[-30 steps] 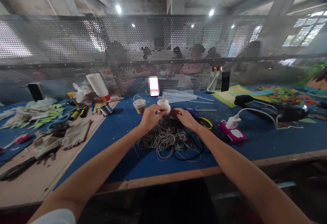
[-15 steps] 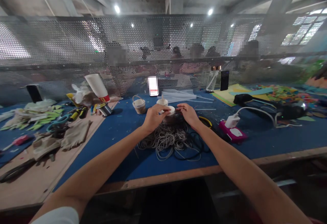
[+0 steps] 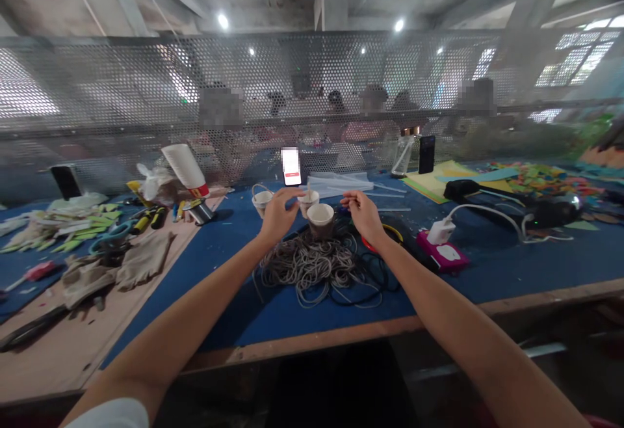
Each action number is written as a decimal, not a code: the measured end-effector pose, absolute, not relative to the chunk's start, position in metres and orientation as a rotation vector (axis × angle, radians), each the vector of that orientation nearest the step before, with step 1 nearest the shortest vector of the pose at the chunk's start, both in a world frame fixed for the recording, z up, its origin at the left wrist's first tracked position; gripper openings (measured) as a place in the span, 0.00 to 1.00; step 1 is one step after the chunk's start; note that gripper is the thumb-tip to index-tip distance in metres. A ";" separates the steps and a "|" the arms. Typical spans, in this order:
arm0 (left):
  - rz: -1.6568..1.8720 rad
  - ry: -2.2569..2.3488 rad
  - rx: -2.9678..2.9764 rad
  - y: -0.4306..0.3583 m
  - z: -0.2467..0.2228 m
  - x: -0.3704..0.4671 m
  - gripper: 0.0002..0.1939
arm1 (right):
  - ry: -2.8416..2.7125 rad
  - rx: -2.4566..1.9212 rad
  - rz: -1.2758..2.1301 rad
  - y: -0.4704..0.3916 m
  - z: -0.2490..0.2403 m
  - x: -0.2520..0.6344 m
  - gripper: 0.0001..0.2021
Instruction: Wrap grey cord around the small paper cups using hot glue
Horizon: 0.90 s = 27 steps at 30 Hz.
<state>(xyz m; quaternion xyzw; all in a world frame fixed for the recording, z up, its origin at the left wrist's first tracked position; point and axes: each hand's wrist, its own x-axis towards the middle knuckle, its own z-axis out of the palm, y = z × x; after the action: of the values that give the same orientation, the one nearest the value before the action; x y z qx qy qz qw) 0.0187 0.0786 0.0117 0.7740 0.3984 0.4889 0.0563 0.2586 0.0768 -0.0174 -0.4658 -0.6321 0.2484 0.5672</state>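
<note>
A white paper cup (image 3: 320, 213), its lower part wrapped in grey cord, stands upright between my hands. My left hand (image 3: 279, 216) is to its left, apart from it, thumb and fingers curved and parted with nothing seen in them. To the right of the cup, my right hand (image 3: 363, 214) hovers with loosely bent fingers, holding nothing I can make out. Just behind stands a second cup (image 3: 308, 203), and a small cup basket with a handle (image 3: 262, 201) is partly hidden by my left hand. A tangled heap of grey cord (image 3: 312, 262) lies in front.
A lit phone (image 3: 291, 166) leans at the back near clear plastic strips (image 3: 341, 182). To the left are stacked paper cups (image 3: 184, 166), gloves (image 3: 143, 259) and scissors (image 3: 110, 236). A pink power block (image 3: 441, 254) with a white charger and cable sits right.
Both hands have moved away from the front cup, left hand to the left and right hand slightly right. The cup now stands on its own, its open top showing.
</note>
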 end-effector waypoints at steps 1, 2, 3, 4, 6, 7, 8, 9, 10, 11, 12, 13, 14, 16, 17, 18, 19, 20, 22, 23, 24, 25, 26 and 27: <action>1.411 1.238 2.360 0.085 0.009 0.014 0.14 | -1.490 -1.096 0.570 0.077 -0.017 0.259 0.13; 1.337 1.261 2.380 0.092 0.006 0.010 0.16 | -1.494 -1.098 0.559 0.078 -0.017 0.260 0.13; 1.287 1.277 2.402 0.098 0.003 0.008 0.17 | -1.498 -1.100 0.551 0.078 -0.017 0.260 0.13; 1.259 1.288 2.421 0.103 -0.001 0.006 0.18 | -1.504 -1.102 0.545 0.078 -0.017 0.260 0.14; 1.243 1.285 2.448 0.110 -0.007 0.006 0.17 | -1.517 -1.104 0.531 0.077 -0.017 0.260 0.14; 1.255 1.277 2.450 0.112 -0.009 0.006 0.14 | -1.526 -1.104 0.522 0.076 -0.017 0.260 0.14; 1.272 1.266 2.450 0.113 -0.011 0.007 0.12 | -1.536 -1.102 0.511 0.075 -0.017 0.259 0.14; 1.296 1.255 2.445 0.113 -0.011 0.008 0.09 | -1.544 -1.099 0.501 0.074 -0.016 0.259 0.13; 1.316 1.245 2.438 0.112 -0.011 0.008 0.07 | -1.549 -1.096 0.491 0.074 -0.016 0.259 0.13; 1.334 1.240 2.427 0.112 -0.010 0.008 0.06 | -1.552 -1.092 0.483 0.073 -0.016 0.259 0.13; 1.358 1.245 2.407 0.110 -0.008 0.008 0.05 | -1.554 -1.086 0.475 0.072 -0.015 0.259 0.13; 1.375 1.252 2.380 0.109 -0.005 0.006 0.05 | -1.553 -1.080 0.465 0.071 -0.014 0.259 0.12; 1.414 1.287 2.333 0.107 -0.001 0.005 0.05 | -1.551 -1.073 0.454 0.070 -0.013 0.258 0.12; 1.539 1.355 2.179 0.101 0.010 0.002 0.06 | -1.547 -1.056 0.425 0.068 -0.011 0.257 0.11; 1.584 1.337 2.099 0.097 0.017 0.001 0.07 | -1.544 -1.046 0.412 0.066 -0.009 0.257 0.10; 1.622 1.291 2.022 0.092 0.024 0.000 0.08 | -1.544 -1.031 0.398 0.063 -0.007 0.255 0.10; 1.645 1.241 1.950 0.085 0.030 0.000 0.09 | -1.545 -1.013 0.389 0.060 -0.004 0.254 0.10; 1.663 1.195 1.878 0.077 0.036 0.000 0.10 | -1.551 -0.989 0.385 0.056 -0.001 0.252 0.12; 1.652 1.122 1.752 0.058 0.044 0.003 0.11 | -1.587 -0.922 0.402 0.046 0.005 0.247 0.16; 1.624 1.089 1.700 0.048 0.046 0.005 0.12 | -1.621 -0.873 0.442 0.040 0.008 0.244 0.18; 1.610 1.061 1.658 0.038 0.046 0.006 0.12 | -1.675 -0.825 0.497 0.035 0.011 0.240 0.22; 1.605 1.040 1.626 0.028 0.046 0.008 0.13 | -1.718 -0.783 0.534 0.030 0.013 0.237 0.24; 1.605 1.021 1.603 0.020 0.045 0.009 0.13 | -1.744 -0.762 0.550 0.025 0.014 0.234 0.26; 1.613 1.003 1.575 0.013 0.043 0.010 0.12 | -1.758 -0.759 0.558 0.022 0.015 0.231 0.27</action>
<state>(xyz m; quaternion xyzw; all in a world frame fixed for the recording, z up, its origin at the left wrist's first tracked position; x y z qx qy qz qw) 0.0101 0.0129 0.0428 0.6023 0.3836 0.6170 0.3307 0.2314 0.0216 0.0146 -0.3198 -0.7405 0.2349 0.5424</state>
